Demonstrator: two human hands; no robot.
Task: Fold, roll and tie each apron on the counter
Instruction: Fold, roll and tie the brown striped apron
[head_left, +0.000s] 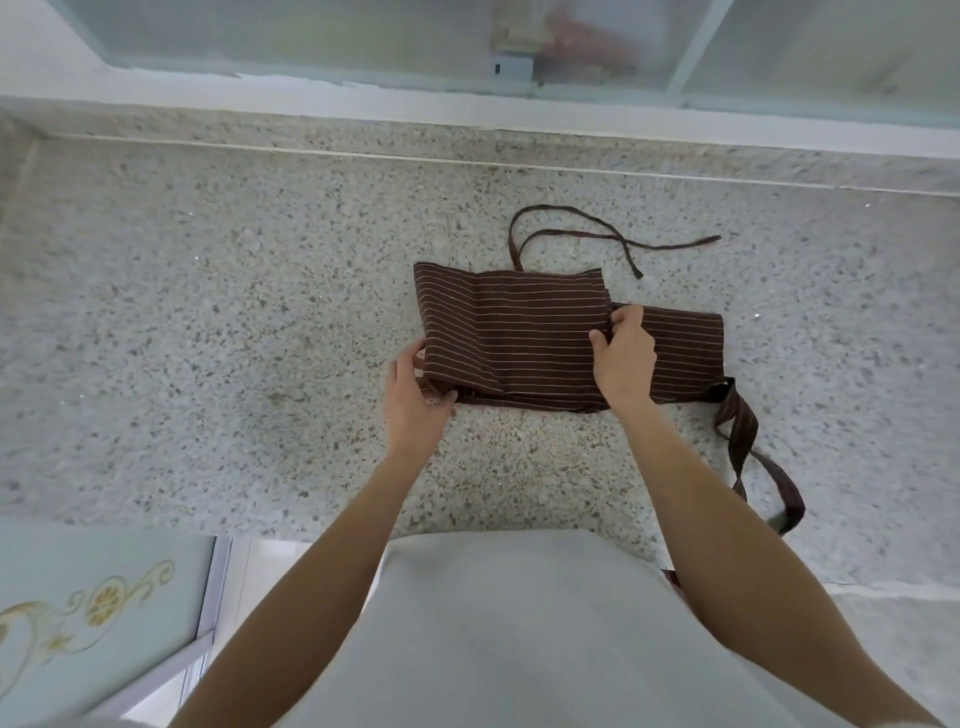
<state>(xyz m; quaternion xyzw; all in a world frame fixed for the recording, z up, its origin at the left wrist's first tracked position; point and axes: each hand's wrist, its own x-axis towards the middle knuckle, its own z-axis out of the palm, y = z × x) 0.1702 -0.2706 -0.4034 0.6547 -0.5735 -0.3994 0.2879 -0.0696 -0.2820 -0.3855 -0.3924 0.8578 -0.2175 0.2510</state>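
While the brown striped apron (519, 338) lies mid-desk (208, 312), folded into a band, folding looks nearly done. The left hand (415, 395) pinches its near left corner; the right hand (623, 353) clamps the folded edge. Rolling comes next, toward the loose ties (597, 239).

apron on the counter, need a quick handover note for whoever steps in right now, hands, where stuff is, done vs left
Left hand: gripping the near left corner of the folded apron.
Right hand: pinching the right edge of the top folded layer.
Apron: brown striped, lying flat on the speckled counter, folded into a band, with a lower layer sticking out to the right.
Thin tie: loose behind the apron.
Wide strap: trailing off the right end towards the counter's near edge.
Done: folding is under way.
Left: finish the fold, roll it, tie it. No other apron is in view.
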